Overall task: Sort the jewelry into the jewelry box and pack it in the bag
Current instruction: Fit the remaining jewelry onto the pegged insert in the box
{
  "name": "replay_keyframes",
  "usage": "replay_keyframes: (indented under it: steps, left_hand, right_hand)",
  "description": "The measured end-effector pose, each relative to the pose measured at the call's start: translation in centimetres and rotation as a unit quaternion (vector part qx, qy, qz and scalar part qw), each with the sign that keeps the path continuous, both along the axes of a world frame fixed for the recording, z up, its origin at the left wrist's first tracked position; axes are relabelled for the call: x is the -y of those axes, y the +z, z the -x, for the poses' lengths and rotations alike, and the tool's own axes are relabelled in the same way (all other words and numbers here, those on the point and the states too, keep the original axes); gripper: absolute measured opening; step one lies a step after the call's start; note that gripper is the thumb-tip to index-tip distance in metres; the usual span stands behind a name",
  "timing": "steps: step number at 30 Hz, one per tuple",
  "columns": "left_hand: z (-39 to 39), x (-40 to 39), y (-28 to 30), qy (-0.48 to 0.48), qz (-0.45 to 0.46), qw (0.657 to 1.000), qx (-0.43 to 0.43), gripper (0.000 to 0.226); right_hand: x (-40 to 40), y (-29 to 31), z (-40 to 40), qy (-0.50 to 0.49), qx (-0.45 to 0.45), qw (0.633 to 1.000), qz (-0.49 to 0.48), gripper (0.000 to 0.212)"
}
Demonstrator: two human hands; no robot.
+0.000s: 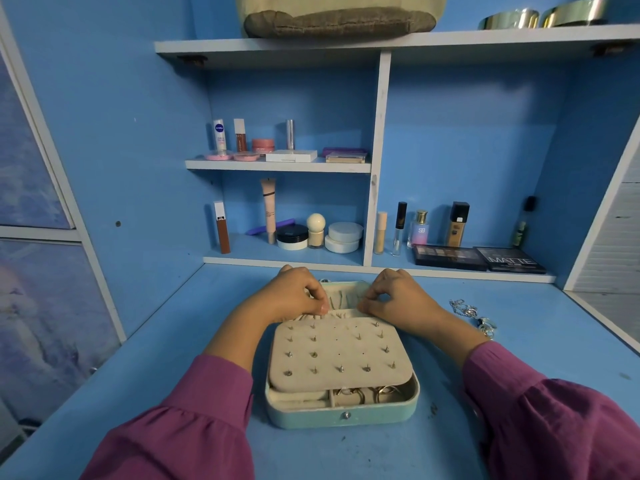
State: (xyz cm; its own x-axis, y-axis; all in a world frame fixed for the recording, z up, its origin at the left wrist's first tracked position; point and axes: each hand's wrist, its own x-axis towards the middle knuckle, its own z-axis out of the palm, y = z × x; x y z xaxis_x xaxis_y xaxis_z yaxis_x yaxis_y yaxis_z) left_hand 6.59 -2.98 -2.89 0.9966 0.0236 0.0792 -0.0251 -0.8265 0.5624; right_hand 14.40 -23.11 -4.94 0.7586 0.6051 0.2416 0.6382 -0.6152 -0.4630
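Open jewelry box (341, 414) on a blue surface (138, 375).
Left hand (294, 294) and right hand (398, 296) pinch its gathered lid pocket (341, 297); cosmetics shelves (277, 165) behind.

You have one open jewelry box (341, 415) before you and one bag (341, 20) on the top shelf. Your two hands, left hand (294, 294) and right hand (398, 296), are both present. Two eyeshadow palettes (479, 259) and two gold bangles (542, 17) noted.

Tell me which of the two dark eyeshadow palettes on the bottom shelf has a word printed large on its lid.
The right-hand palette, reading MATTE; the left-hand palette shows rows of shades instead.
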Motion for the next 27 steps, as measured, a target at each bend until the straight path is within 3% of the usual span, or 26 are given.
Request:
replay_keyframes:
  steps: [7, 18, 27]
  left_hand:
    - [-0.1, 0.9, 0.0, -0.004, -0.030, 1.000, 0.002, 0.024]
    - [-0.4, 1.3, -0.4, -0.008, -0.019, 1.000, -0.004, 0.014]
    - [-0.7, 1.5, -0.7, -0.041, 0.059, 0.997, 0.028, 0.021]
  right_hand:
    - [-0.2, 0.0, 0.4, 0.047, -0.024, 0.999, -0.007, 0.027]
    - [-0.2, -0.1, 0.6, 0.043, -0.031, 0.998, -0.024, 0.029]
    - [1.3, 1.1, -0.3, -0.011, -0.113, 0.982, -0.150, 0.010]
